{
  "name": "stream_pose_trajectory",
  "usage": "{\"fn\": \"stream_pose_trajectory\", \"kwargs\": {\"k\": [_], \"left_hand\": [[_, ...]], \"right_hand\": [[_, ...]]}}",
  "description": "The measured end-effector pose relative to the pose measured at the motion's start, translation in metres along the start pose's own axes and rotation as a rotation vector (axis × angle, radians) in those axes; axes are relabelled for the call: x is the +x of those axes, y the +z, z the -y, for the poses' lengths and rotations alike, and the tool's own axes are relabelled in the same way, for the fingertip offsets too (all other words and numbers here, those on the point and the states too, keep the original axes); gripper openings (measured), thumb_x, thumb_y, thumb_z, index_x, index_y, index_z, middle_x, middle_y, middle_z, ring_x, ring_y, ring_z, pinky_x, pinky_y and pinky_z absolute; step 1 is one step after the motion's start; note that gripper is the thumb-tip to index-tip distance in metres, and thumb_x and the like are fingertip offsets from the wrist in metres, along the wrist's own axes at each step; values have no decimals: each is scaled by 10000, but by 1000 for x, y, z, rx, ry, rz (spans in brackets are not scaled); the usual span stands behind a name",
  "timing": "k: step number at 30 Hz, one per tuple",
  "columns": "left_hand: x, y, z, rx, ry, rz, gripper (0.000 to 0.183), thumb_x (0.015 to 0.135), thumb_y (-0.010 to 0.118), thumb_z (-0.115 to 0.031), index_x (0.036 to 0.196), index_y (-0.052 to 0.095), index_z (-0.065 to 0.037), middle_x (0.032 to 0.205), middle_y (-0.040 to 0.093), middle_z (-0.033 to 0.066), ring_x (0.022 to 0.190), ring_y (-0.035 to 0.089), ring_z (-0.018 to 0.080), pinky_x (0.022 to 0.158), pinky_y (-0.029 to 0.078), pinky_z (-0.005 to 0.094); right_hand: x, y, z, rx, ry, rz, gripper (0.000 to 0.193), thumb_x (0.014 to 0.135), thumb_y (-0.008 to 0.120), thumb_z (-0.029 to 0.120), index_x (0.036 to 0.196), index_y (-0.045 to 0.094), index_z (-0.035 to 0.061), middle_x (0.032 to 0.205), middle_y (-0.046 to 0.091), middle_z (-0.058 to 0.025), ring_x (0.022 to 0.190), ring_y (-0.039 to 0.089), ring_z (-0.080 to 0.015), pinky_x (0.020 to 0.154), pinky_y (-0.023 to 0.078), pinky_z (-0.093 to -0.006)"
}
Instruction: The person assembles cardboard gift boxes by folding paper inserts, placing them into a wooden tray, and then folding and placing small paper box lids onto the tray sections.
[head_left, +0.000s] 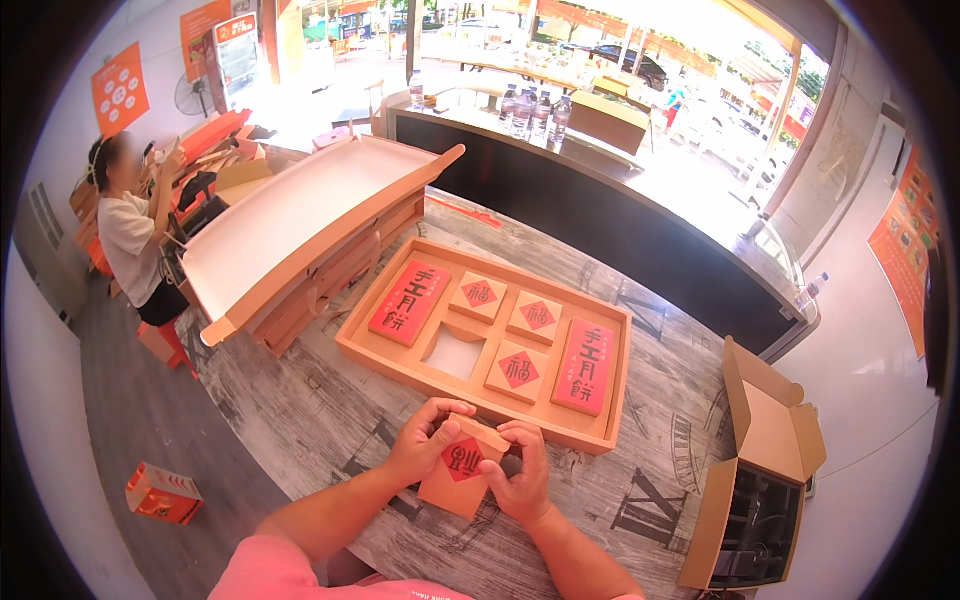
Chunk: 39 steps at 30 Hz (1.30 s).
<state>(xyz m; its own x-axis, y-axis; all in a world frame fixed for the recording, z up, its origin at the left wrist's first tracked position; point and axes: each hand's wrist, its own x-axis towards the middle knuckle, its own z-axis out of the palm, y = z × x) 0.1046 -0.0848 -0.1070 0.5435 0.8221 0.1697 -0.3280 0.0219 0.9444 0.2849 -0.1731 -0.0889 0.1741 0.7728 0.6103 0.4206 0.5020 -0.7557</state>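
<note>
Between my two hands is a small kraft cardboard box with a red diamond label, held just in front of the tray's near edge. My left hand grips its upper left corner, and my right hand closes on the upper right side, both near the box's raised top flap. The shallow kraft tray carries two long boxes with red labels, one at the left and one at the right. Three small boxes with red diamonds sit between them, beside a cutout showing a white base.
A stack of kraft trays or lids, white inside, stands at the left. An open carton with black contents is at the right. Water bottles stand on the far counter. A person works at left; a red carton is on the floor.
</note>
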Motion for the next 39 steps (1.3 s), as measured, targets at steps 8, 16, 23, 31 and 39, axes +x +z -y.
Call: {"fn": "stream_pose_trajectory", "kwargs": {"k": [8, 16, 23, 31, 39], "left_hand": [[-2, -5, -3, 306, 92, 96, 363, 990, 696, -166, 1297, 554, -32, 1294, 627, 109, 1104, 651, 147, 938, 540, 308], [-2, 4, -8, 322, 196, 43, 318, 973, 721, -188, 1241, 616, -51, 1119, 673, 63, 948, 628, 94, 780, 508, 257], [0, 0, 0, 153, 146, 42, 240, 1008, 662, -168, 1211, 622, -46, 1273, 632, 101, 1078, 618, 114, 904, 510, 278], [1, 0, -2, -16, 72, 81, 199, 1008, 641, -129, 1179, 621, -29, 1265, 621, 94, 1097, 620, 121, 952, 506, 287], [1, -4, 1, 104, 107, 90, 161, 995, 650, -120, 1135, 643, -42, 1238, 627, 84, 1074, 626, 118, 899, 510, 276]], "right_hand": [[-12, 1, -8, 271, 227, 13, 178, 908, 658, -1, 1068, 582, 11, 1121, 605, -137, 1004, 598, -230, 890, 484, -323], [-14, 3, -8, 444, 330, -9, 133, 937, 624, -26, 1058, 587, 16, 1114, 601, -111, 1023, 583, -187, 896, 475, -302], [-8, 2, -8, 232, 164, -6, 151, 918, 665, -12, 1058, 617, 16, 1130, 645, -160, 1015, 635, -257, 877, 513, -344], [-1, -3, 0, 103, 83, 42, 146, 909, 695, 16, 1038, 628, 18, 1095, 676, -167, 957, 667, -286, 821, 538, -353], [-10, 1, -8, 291, 225, 29, 114, 893, 698, -10, 988, 640, 14, 1085, 683, -138, 969, 665, -233, 828, 530, -330]]}}
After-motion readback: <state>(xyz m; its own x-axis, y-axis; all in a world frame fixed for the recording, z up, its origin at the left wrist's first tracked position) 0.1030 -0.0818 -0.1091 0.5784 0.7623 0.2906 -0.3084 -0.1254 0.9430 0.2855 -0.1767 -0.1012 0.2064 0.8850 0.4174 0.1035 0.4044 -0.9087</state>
